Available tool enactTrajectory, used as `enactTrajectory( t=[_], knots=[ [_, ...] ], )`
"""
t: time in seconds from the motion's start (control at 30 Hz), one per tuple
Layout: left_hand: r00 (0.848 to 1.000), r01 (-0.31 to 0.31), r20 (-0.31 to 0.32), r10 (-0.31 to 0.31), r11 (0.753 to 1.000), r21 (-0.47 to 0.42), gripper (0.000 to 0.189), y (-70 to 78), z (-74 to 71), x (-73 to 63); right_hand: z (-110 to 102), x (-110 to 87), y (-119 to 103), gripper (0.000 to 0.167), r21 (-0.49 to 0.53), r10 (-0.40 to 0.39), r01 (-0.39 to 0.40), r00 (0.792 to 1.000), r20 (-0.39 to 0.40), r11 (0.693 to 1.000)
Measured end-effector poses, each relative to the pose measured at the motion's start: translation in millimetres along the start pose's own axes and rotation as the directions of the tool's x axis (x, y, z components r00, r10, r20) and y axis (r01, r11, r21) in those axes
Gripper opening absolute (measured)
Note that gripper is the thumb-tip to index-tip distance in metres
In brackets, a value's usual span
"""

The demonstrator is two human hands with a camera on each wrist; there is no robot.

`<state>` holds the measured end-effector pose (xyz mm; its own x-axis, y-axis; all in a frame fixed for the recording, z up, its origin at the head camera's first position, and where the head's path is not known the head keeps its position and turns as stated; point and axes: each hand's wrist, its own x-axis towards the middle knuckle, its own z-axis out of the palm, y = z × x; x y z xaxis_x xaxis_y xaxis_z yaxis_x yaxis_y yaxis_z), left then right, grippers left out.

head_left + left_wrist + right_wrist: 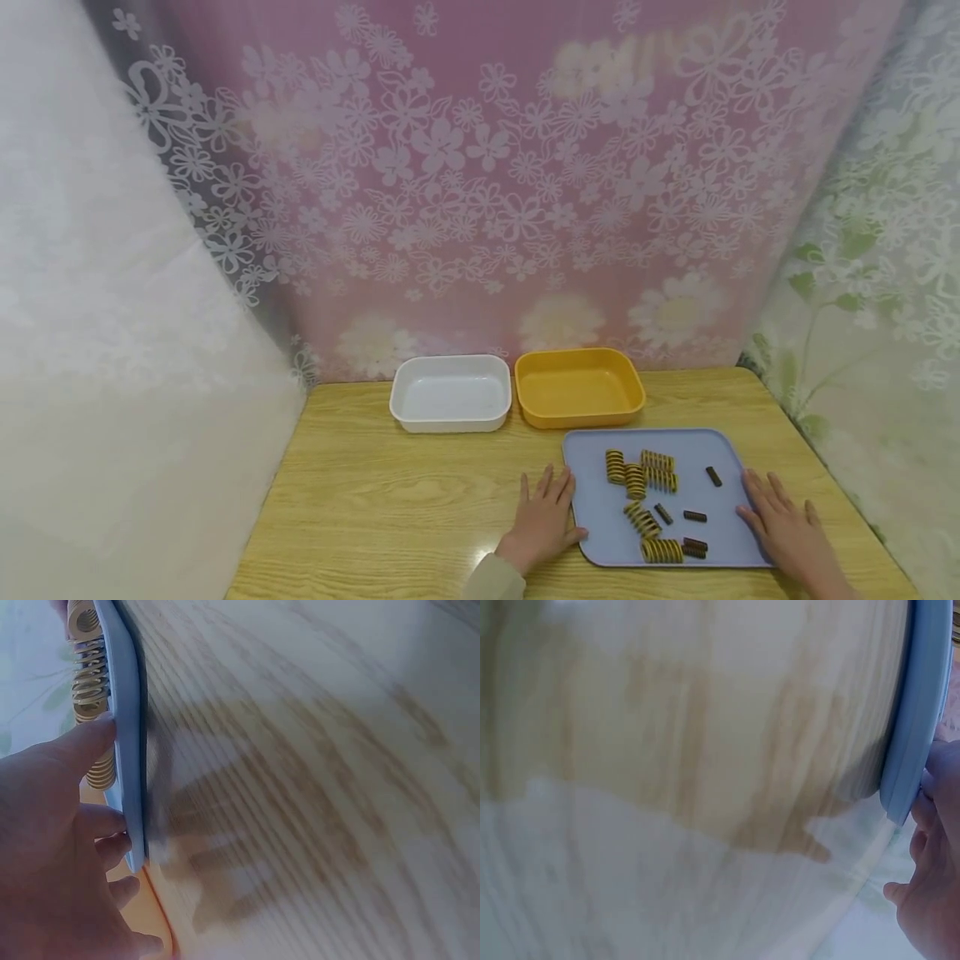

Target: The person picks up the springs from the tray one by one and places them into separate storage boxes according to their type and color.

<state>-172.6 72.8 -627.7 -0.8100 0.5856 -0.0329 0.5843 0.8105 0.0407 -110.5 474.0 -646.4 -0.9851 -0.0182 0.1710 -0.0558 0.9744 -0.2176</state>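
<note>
A light-blue tray (pixel 600 517) lies on the table with coil springs spread over it. Several large yellow springs (pixel 634 481) sit on its left half. Several small dark springs (pixel 695 516) are scattered to their right. My left hand (pixel 542 518) touches the tray's left edge, fingers spread and thumb over the rim; the left wrist view shows its fingertips along the tray's side (pixel 129 742). At the opposite edge, my right hand (pixel 791 529) touches the rim with fingers extended. Only part of this hand (pixel 934 877) appears in the right wrist view, beside the blue rim (pixel 915 712).
Behind the tray stands a yellow-orange bin (pixel 577 400), with a white bin (pixel 450 404) to its left. Both look empty. Flowered curtains (pixel 480 208) hang behind and beside the wood-grain table (pixel 375 500).
</note>
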Motion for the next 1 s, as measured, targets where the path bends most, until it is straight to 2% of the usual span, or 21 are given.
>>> enactTrajectory(
  t=[0.2, 0.33, 0.53, 0.77, 1.0],
  knots=[
    [0.999, 0.020, 0.026, -0.020, 1.000, -0.016, 0.082, -6.3, -14.5, -9.5, 2.7, 0.2, -10.4, 0.067, -0.013, -0.044, 0.043, 0.997, -0.071, 0.999],
    [0.999, 0.026, 0.033, -0.025, 0.999, -0.032, 0.081, -9.6, -20.0, -15.3, 5.3, -0.1, -15.7, 0.067, -0.021, -0.054, 0.053, 0.995, -0.089, 0.998],
    [0.999, 0.036, 0.039, -0.033, 0.997, -0.071, 0.081, -15.8, -20.8, -23.8, 9.0, -0.3, -23.3, 0.066, -0.026, -0.067, 0.065, 0.994, -0.086, 0.998],
    [0.999, 0.038, 0.009, -0.037, 0.996, -0.075, 0.080, -23.3, -19.5, -31.9, 10.1, -0.2, -34.1, 0.067, -0.051, -0.089, 0.084, 0.992, -0.092, 0.995],
    [0.999, 0.043, -0.007, -0.045, 0.987, -0.152, 0.078, -29.7, -24.2, -39.6, 8.5, 1.9, -44.3, 0.068, -0.045, -0.087, 0.085, 0.994, -0.067, 0.995]
  ],
)
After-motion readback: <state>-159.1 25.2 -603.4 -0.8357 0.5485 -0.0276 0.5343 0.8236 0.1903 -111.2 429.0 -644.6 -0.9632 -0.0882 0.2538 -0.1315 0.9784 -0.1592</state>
